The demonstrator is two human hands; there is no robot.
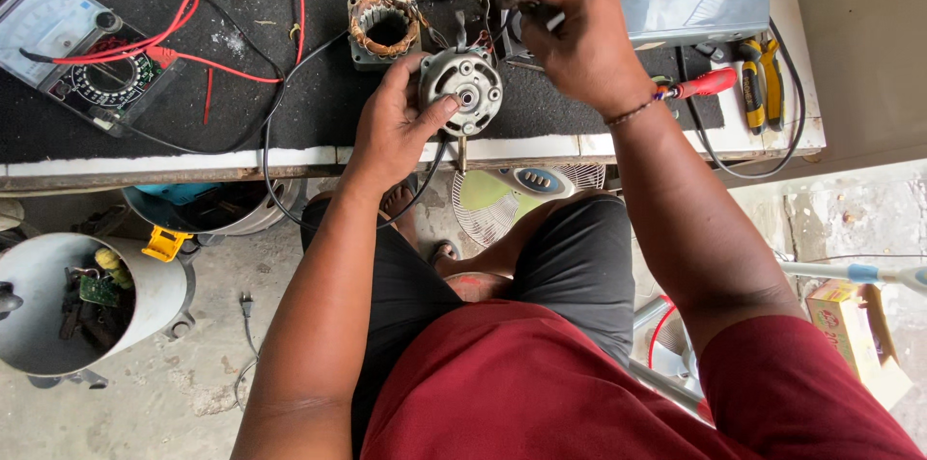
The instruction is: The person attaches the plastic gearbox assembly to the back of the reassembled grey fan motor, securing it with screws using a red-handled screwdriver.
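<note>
The left hand (394, 127) cups the grey motor (462, 90) upright at the tabletop (290, 153) edge, thumb on its face, while the right hand (579, 30) pinches its wires above. The copper-wound stator (385, 27) lies apart just behind, so the motor is open and not yet rebuilt; a meter (82, 50) sits far left.

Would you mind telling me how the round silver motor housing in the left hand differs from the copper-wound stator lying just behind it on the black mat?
The motor housing is closed grey metal with a central hub; the stator is an open ring showing copper windings. The left hand grips the housing at the bench edge; the stator lies untouched on the mat. Both are about the same size.
</note>
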